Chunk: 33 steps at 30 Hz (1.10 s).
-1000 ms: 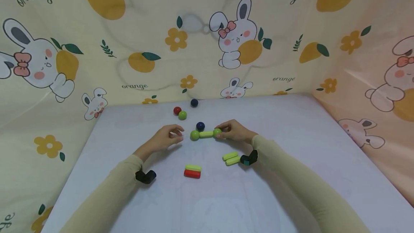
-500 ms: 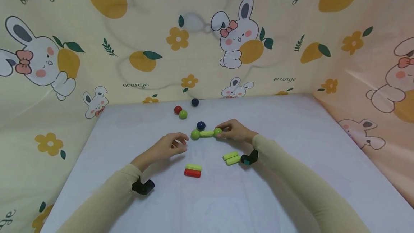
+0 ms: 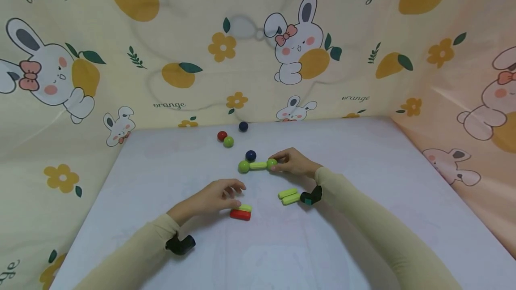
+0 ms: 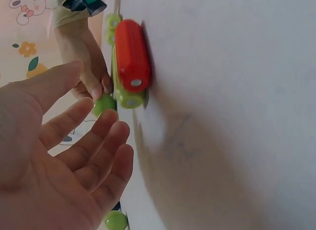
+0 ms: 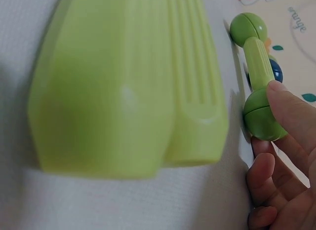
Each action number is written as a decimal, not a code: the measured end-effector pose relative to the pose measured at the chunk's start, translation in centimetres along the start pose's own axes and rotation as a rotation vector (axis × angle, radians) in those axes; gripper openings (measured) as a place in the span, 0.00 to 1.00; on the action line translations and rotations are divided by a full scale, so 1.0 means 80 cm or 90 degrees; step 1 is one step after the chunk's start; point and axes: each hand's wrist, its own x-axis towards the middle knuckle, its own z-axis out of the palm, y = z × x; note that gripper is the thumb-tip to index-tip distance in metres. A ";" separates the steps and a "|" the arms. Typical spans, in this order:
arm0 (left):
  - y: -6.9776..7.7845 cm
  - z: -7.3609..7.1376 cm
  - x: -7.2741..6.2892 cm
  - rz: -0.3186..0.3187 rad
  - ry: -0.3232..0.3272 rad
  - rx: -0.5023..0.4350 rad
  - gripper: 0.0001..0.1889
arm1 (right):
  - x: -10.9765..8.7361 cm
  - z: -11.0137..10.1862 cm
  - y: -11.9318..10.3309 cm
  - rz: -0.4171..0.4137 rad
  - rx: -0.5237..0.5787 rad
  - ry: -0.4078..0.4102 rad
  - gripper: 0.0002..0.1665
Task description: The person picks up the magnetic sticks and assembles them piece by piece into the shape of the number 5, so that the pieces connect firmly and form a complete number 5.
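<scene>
Head view: a central rod [image 3: 258, 165] lies end to end between the left ball [image 3: 243, 166] and right ball [image 5: 260, 117], so one piece looks assembled; from it, a red ball [image 3: 222, 136] and lime ball [image 3: 228, 141] at ten o'clock, two lime rods [image 3: 290, 199] at four, and a red rod [image 3: 240, 215] at seven appear unused. Right hand [image 3: 296, 163] pinches the right ball; left hand [image 3: 217, 197], fingers loosely spread, holding nothing, hovers at eight; no container shows
</scene>
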 end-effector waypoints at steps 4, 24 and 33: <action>-0.002 0.007 0.000 -0.001 -0.015 0.012 0.21 | 0.000 0.000 0.001 0.002 -0.002 0.001 0.26; 0.000 0.015 0.002 -0.004 -0.033 0.039 0.18 | 0.003 0.000 0.004 0.014 0.009 0.002 0.24; 0.002 0.015 0.001 0.000 -0.029 0.054 0.17 | 0.001 -0.001 0.002 0.007 -0.001 -0.002 0.26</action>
